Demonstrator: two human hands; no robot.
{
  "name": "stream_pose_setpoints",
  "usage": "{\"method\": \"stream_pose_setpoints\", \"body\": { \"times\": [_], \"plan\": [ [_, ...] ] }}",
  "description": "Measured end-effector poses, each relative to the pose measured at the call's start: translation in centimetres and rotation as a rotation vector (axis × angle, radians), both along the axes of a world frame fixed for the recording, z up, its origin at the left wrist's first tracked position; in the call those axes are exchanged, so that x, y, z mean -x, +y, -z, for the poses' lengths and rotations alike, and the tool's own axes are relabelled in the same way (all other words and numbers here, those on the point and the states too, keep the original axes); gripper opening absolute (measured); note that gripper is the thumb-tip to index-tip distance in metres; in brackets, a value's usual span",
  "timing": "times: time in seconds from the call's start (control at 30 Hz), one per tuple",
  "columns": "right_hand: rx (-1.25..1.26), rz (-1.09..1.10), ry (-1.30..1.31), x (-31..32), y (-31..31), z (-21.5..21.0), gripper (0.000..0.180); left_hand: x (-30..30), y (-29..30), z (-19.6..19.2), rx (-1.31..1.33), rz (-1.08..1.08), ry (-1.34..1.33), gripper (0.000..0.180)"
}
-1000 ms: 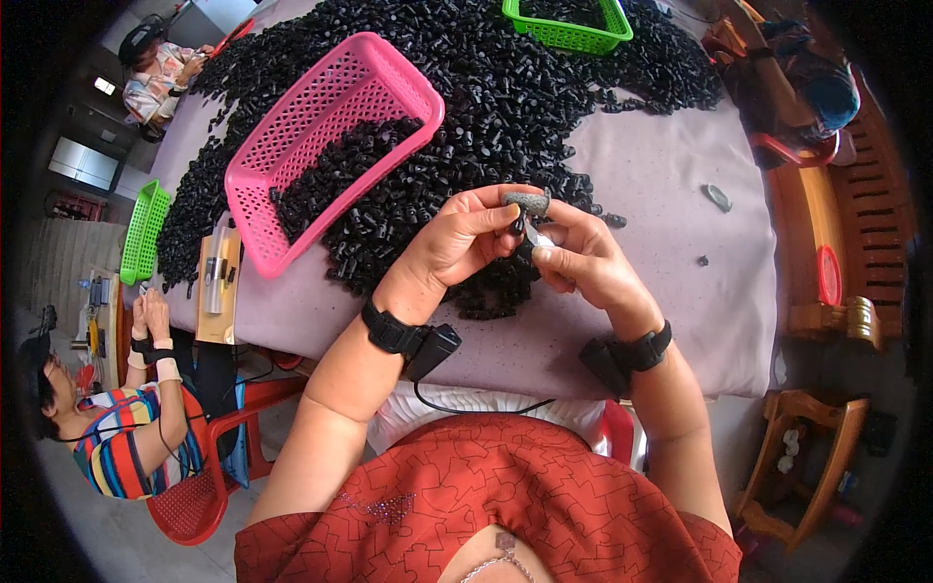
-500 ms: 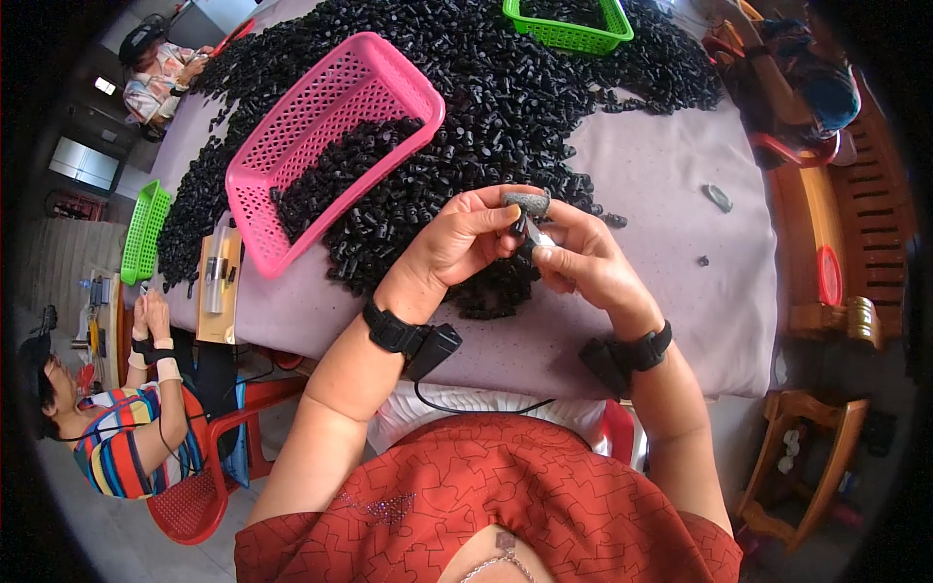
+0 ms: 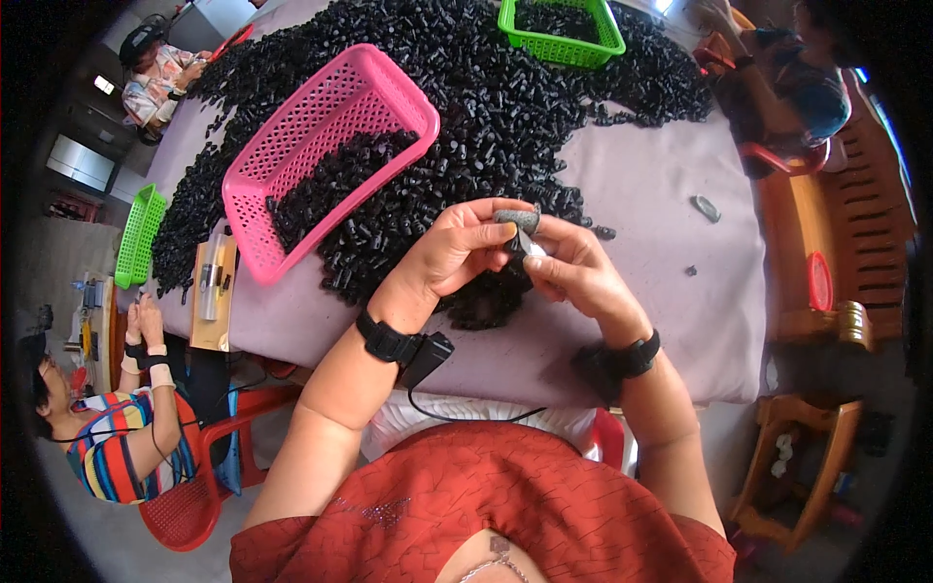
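A: Okay, quick pass. Left hand and right hand are up together over the purple table, both pinching one small grey piece between the fingertips.

B: Anything changed from a second ago?

A: Barely. Same pose in all three frames, the grey piece sits at the same spot above the near edge of the black parts heap. Hands haven't parted (so whatever fiddling is going on with the piece, I'd judge it's mid-step, not finished).

B: Grasp states?

A: Left: fingers curled, thumb and forefinger closed on the grey piece. Right: closed on it too, from below, with something small and pale at its fingertips; too small to tell what.

B: Surroundings?

A: Pink basket tilted on the heap, to the left of the hands, part-filled with black parts. Green basket at the far side, more black parts inside. Another green basket at the left table edge. A stray grey bit lies alone on the cloth to the right, well apart from the hands. Black wristbands on both wrists, a cable hanging off the left one.

B: Other people?

A: One seated lower left in a striped shirt, others at the far corners. None near the piece.
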State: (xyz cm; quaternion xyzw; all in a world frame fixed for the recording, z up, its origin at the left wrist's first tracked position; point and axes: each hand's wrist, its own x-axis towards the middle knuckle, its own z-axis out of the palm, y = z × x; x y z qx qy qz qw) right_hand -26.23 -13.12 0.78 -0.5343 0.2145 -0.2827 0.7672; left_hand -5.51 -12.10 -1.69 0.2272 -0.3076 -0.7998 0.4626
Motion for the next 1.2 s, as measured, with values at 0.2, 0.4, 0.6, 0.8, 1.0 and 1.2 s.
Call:
{"method": "stream_pose_setpoints", "body": {
  "times": [0.2,0.4,0.6,0.8,1.0,1.2],
  "plan": [
    [-0.013,0.0,-0.033,-0.3,0.4,-0.2,0.052,-0.2,0.2,-0.1,0.0,-0.061,0.0,0.036],
    [0.003,0.024,-0.039,-0.2,0.7,0.1,0.05,-1.7,1.4,-2.0,0.082,-0.239,-0.028,0.028],
    [0.027,0.058,-0.013,0.0,0.4,-0.2,0.045,-6.4,2.4,-5.3,0.299,-0.676,-0.374,0.018],
    [0.057,0.131,-0.071,0.1,0.0,0.3,0.04,-12.2,2.0,-3.9,0.436,-0.917,-0.814,0.028],
    [0.066,0.191,-0.032,0.0,1.3,-0.7,0.037,-9.5,4.1,-5.4,0.589,-0.952,-1.017,0.029],
    [0.1,0.159,0.083,1.4,3.4,-1.5,0.036,-6.5,7.3,-5.0,0.589,-0.878,-1.057,0.023]
  ]
}}
